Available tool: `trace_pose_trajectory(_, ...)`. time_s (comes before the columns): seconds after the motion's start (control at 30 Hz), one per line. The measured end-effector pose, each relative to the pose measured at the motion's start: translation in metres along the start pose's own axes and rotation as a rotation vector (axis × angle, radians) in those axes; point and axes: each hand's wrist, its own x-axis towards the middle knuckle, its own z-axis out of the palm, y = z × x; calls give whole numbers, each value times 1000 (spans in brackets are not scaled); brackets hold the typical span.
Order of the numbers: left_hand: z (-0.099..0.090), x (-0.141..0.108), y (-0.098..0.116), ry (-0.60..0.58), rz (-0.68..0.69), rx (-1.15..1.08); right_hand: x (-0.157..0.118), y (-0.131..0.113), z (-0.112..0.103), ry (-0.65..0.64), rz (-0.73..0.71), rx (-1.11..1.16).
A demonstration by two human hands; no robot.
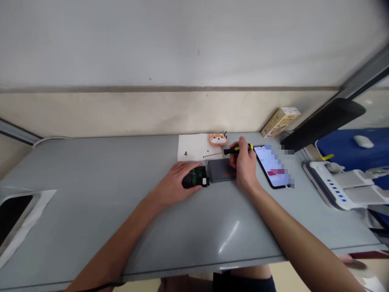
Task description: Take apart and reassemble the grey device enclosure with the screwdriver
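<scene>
Forearms (304, 231) cross the desk (91, 243). Left hand (173, 182) lies cupped over a circuit module (197, 177); right hand (243, 166) grips a screwdriver (238, 149) beside a phone (270, 166).

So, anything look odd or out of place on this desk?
The phone stands out: its screen is pixelated, and the blocks spill past its edge. A green circuit board also sits exposed in a black casing under the left hand, and small screws lie loose on a white sheet of paper.
</scene>
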Motion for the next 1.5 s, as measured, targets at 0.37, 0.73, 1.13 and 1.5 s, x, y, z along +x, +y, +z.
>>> trace_pose_trajectory(0.37, 2, 5, 3, 117, 44, -5, -1, -7, -3, -12, -32, 30)
trace_pose_trajectory(0.73, 9, 9, 4, 336, -9, 54, -13, -6, 3, -127, -10, 34)
trace_pose_trajectory(1.13, 0, 2, 12, 212, 105, 234, -25, -19, 2, -166, -434, -134)
trace_pose_trajectory(1.5, 0, -8, -5, 19, 63, 215, -27, -13, -1, -214, -446, -313)
